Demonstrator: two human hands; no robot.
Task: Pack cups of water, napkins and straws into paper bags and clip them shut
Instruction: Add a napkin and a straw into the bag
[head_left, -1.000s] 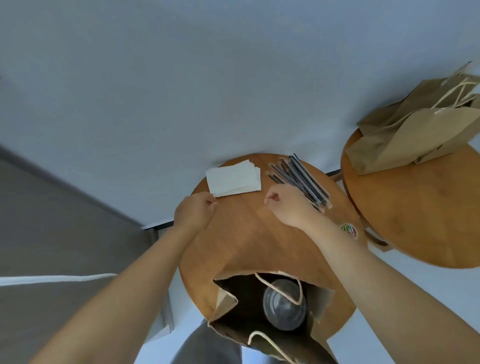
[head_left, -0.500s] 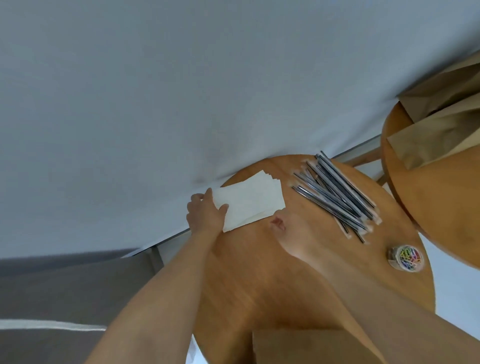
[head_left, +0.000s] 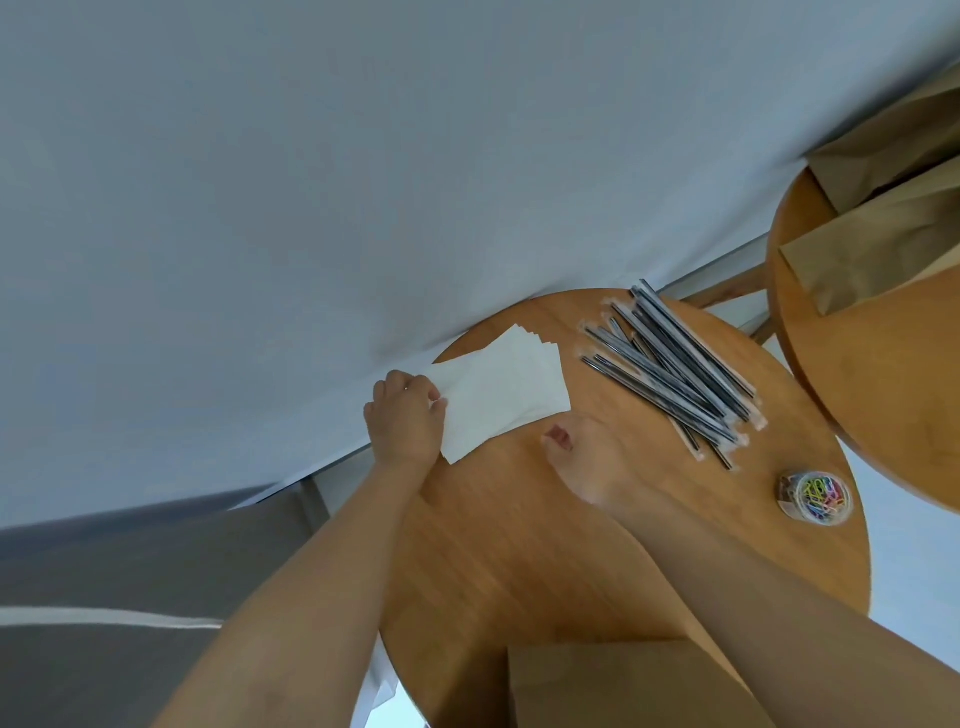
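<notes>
right hand (head_left: 597, 462) motion-blurred, grip unclear, paper bag (head_left: 623, 686) cut off at bottom edge

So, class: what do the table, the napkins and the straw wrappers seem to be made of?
Table: wood or wood veneer, going by the grain lines and smooth orange-brown finish.
Napkins: thin matte white paper, fanned at the edges.
Straws: dark, probably plastic, each in a clear glossy film wrapper.
</notes>
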